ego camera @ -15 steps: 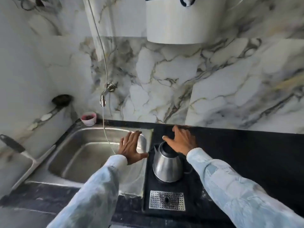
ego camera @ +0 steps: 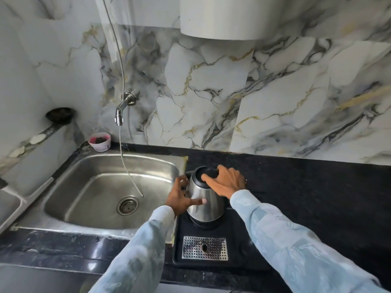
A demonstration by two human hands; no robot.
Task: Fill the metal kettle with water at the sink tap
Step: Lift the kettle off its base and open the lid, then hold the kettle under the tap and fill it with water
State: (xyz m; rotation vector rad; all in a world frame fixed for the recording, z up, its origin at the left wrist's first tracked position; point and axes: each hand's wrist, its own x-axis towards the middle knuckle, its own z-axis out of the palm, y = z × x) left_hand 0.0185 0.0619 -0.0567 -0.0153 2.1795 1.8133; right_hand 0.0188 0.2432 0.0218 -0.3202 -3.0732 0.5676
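Observation:
The metal kettle (ego camera: 208, 206), shiny steel with a black lid, stands upright on a black tray (ego camera: 241, 261) just right of the sink (ego camera: 69, 170). My left hand (ego camera: 179, 199) cups its left side, thumb across the steel front and fingers by the spout. Lying over the black lid is my right hand (ego camera: 227, 182), which hides the handle. The chrome tap (ego camera: 121, 111) juts from the marble wall above the sink's back left. I see no water running from it.
A thin hose (ego camera: 122, 153) hangs past the tap into the basin, ending near the drain (ego camera: 127, 205). A pink cup (ego camera: 99, 141) sits at the sink's back corner. A perforated drip grate (ego camera: 205, 248) lies in front of the kettle. A white tank (ego camera: 224, 17) hangs overhead.
My left hand moved right from the sink's edge onto the kettle's side. My right hand settled lower onto the lid. The view shifted closer and slightly left.

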